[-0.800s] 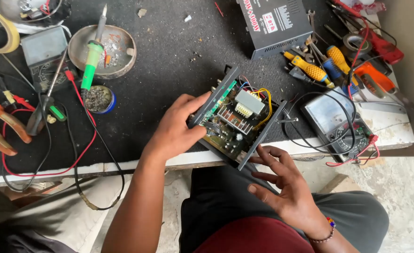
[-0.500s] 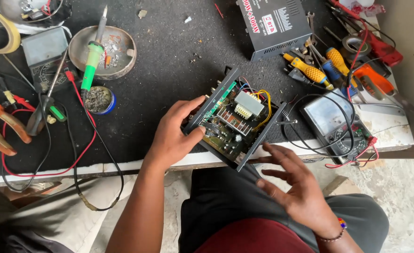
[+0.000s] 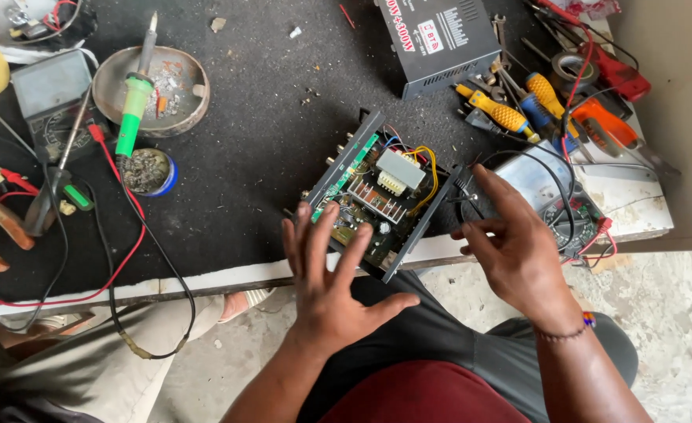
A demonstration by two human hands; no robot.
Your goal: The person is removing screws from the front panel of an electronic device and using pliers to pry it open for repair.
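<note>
1. The desk [image 3: 252, 157] is covered with a dark, dusty mat and ends in a pale front edge, with bare concrete floor below it; the person sits close, knees under that edge.
2. An opened electronics chassis [image 3: 381, 196] lies tilted near the front edge, partly overhanging it. Inside are a green circuit board, a finned heat sink, a pale transformer block and yellow wires.
3. The left hand [image 3: 330, 278] rests its spread fingers [image 3: 318, 235] on the near corner of the chassis, pressing on the board side. They lie flat and loose, clasping nothing.
4. The right hand [image 3: 514, 243] is just beside the right wall of the chassis. Its fingers are half curled around thin black wires [image 3: 471, 196] (whether they truly pinch them or only brush them, I cannot tell).
5. Under and beyond that hand lies a multimeter [image 3: 573, 215] with black and red leads looped over it.
6. Farther back sits a closed black metal box [image 3: 440, 39], and to its right a heap of screwdrivers [image 3: 507, 113] with yellow and blue handles, a roll of tape and orange-handled pliers.
7. To the left, well apart from the hands, a green-handled soldering iron [image 3: 134, 98] leans across a shallow metal dish [image 3: 185, 102]. A small round tin [image 3: 146, 171] stands just in front of it.
8. A red wire [image 3: 119, 258] and a black cable snake over the left part of the mat and hang off the edge.
</note>
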